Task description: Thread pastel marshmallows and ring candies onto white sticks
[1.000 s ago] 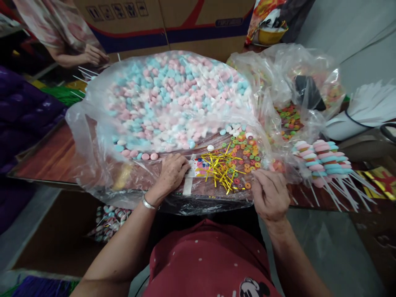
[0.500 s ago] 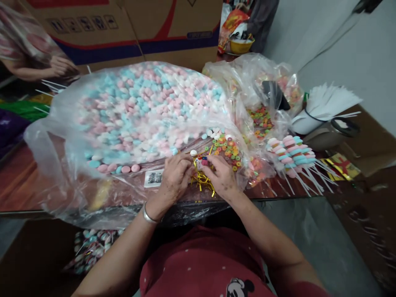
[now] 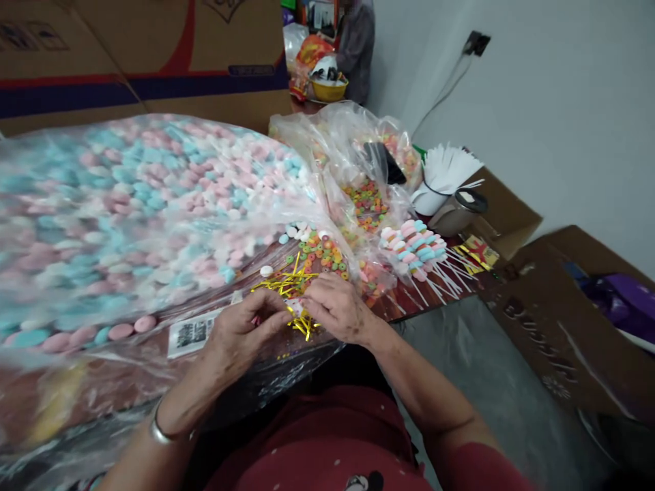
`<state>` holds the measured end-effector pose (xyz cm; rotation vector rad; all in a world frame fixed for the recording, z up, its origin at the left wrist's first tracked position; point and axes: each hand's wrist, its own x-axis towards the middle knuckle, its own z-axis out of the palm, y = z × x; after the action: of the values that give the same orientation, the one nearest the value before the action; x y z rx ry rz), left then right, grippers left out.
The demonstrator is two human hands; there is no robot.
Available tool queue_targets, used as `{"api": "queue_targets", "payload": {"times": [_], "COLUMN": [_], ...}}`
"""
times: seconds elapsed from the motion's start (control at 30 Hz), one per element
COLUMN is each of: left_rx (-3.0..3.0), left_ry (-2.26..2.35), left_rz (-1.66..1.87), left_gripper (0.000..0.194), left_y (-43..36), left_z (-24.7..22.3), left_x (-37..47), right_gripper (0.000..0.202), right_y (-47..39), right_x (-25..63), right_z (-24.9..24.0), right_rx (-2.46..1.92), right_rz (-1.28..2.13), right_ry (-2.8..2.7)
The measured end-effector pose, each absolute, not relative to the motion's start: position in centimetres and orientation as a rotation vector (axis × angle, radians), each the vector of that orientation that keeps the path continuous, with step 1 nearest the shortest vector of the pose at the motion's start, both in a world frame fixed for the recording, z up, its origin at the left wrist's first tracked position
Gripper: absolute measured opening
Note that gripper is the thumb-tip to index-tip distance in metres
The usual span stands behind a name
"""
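My left hand (image 3: pixel 243 334), a silver bangle at its wrist, is closed with thumb and fingers pinching a small white-and-pink printed wrapper (image 3: pixel 295 306). My right hand (image 3: pixel 338 308) grips the other side of this wrapper, its fingers bent over it; what lies inside is hidden. Gold twist ties (image 3: pixel 307 327) are spread beneath and behind both hands. Just beyond them lie loose ring-shaped cereal pieces (image 3: pixel 327 252) in orange, green and yellow, and a single white marshmallow (image 3: pixel 267 271). A label with a printed code (image 3: pixel 190 334) sits left of my left hand.
A big clear bag of pink, blue and white marshmallows (image 3: pixel 168 198) fills the left. Behind are bags of cereal rings (image 3: pixel 366 201). Marshmallow skewers (image 3: pixel 417 249) lie right, near a cup of white sticks (image 3: pixel 450 170) and a lidded mug (image 3: pixel 457 210). Cardboard boxes (image 3: pixel 542 334) stand at right.
The view has swung right, so the other person at the left is out of sight. Both hands still pinch the wrapper; my right hand now covers more of it, and more gold ties show.
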<state>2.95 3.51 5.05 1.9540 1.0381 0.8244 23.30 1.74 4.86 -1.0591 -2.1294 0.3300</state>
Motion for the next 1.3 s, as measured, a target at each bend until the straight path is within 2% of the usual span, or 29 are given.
{"api": "queue_targets", "payload": {"times": [0.23, 0.37, 0.63, 0.8, 0.93, 1.13, 1.3], "left_rx": [2.029, 2.027, 2.088, 2.166, 2.006, 2.084, 2.127], "left_ry": [0.977, 0.983, 0.981, 0.944, 0.940, 0.884, 0.857], "left_rz": [0.764, 0.832, 0.880, 0.963, 0.916, 1.019, 0.932], "left_gripper": [0.022, 0.026, 0.019, 0.022, 0.013, 0.017, 0.018], "left_y": [2.3, 1.8, 1.1, 1.2, 1.2, 0.9, 1.0], "left_z": [4.3, 4.0, 4.2, 3.7, 3.4, 3.9, 3.7], "left_x": [3.6, 4.0, 4.1, 4.6, 5.1, 5.4, 5.7], "right_gripper": [0.018, 0.027, 0.037, 0.033, 0.023, 0.031, 0.033], "right_y": [0.3, -0.1, -0.7, -1.2, -1.4, -1.6, -2.3], "right_x": [23.9, 23.7, 24.0, 24.2, 24.9, 25.2, 25.1], "right_z": [5.0, 4.4, 4.1, 4.6, 4.8, 4.6, 4.9], "right_rx": [-0.985, -1.044, -1.220, -1.211, -1.161, -1.224, -1.238], "right_rz": [0.533, 0.442, 0.182, 0.251, 0.368, 0.244, 0.260], "right_ry": [-1.993, -2.026, -2.092, -2.057, -2.008, -2.016, -2.024]}}
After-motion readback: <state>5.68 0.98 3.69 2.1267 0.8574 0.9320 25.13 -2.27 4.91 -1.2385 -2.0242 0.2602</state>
